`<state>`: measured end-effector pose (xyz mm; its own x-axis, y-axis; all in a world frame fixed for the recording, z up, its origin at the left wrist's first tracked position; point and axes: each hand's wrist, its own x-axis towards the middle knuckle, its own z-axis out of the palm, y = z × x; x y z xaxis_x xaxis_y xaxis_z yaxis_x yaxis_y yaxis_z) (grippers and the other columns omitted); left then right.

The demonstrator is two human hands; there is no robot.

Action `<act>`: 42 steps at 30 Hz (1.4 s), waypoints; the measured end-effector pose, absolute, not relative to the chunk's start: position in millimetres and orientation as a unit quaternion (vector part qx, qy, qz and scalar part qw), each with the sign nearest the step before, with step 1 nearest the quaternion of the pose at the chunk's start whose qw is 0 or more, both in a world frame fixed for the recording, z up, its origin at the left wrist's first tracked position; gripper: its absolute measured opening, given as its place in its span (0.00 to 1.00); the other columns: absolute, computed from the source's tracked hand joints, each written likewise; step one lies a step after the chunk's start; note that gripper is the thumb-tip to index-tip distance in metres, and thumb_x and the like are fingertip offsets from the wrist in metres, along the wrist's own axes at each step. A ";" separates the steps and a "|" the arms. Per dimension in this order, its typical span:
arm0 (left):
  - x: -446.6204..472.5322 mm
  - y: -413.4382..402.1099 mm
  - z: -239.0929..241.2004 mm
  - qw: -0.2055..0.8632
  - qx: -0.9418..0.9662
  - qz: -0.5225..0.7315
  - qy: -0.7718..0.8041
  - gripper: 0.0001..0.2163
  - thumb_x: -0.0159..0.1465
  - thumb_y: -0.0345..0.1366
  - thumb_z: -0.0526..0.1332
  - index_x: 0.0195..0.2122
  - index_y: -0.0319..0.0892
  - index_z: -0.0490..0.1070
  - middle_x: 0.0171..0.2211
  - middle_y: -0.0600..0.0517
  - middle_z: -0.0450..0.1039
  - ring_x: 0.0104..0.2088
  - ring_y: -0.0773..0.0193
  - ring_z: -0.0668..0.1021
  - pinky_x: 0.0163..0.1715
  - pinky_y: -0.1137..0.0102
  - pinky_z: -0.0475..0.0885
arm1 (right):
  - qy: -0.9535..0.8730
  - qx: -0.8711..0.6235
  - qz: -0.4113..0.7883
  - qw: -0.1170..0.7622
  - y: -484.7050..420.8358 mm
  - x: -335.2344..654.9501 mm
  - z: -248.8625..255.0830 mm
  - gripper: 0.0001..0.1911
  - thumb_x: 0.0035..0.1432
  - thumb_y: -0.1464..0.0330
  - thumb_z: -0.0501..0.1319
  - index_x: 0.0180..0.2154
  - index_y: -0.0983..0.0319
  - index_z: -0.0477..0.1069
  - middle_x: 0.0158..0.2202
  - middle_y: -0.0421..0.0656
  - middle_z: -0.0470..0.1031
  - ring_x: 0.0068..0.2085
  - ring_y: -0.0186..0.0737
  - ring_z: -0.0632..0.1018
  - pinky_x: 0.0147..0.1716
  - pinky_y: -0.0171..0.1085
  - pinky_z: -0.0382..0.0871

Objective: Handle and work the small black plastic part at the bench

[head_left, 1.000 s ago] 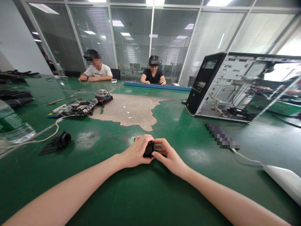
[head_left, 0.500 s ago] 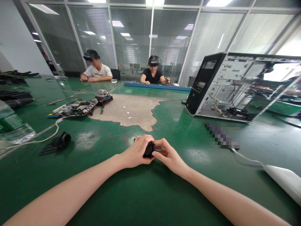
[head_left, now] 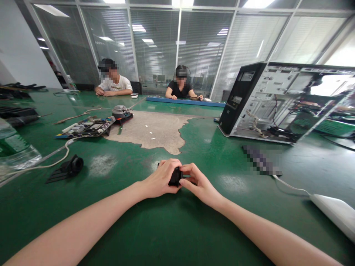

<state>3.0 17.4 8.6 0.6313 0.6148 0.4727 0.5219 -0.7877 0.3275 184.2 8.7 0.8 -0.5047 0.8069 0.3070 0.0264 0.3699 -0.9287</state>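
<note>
A small black plastic block-like part is held low over the green table, in front of me. My left hand is wrapped over it from the left, covering most of it, so its kind does not show. From the right, my right hand pinches its near end between thumb and fingers. Farther left on the table lies another black plastic piece with a round ring and a flat slatted base.
A circuit board and a cooler lie left of a bare tan patch. An open computer case stands at right. A bottle, a cable and a white power bank flank me. Two people sit opposite.
My hands and the black part stay almost exactly in place. Across the table, the hand of the person in black has lowered slightly.
</note>
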 end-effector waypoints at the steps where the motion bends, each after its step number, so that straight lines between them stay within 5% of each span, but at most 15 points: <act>1: 3.2 17.5 8.3 0.077 0.900 0.292 0.315 0.25 0.52 0.34 0.60 0.48 0.43 0.49 0.47 0.46 0.59 0.50 0.56 0.64 0.48 0.62 0.57 | -0.720 -0.291 0.481 0.407 9.1 184.2 0.3 0.10 0.55 0.68 0.57 0.40 0.58 0.60 0.41 0.42 0.64 0.44 0.37 0.70 0.40 0.37 0.70; 42: 3.4 15.9 6.5 0.062 0.893 0.296 0.333 0.27 0.51 0.38 0.61 0.47 0.43 0.49 0.46 0.46 0.60 0.47 0.56 0.65 0.45 0.62 0.58 | -0.707 -0.319 0.499 0.387 7.8 183.5 1.4 0.12 0.55 0.69 0.57 0.42 0.58 0.59 0.41 0.42 0.65 0.43 0.37 0.72 0.40 0.38 0.69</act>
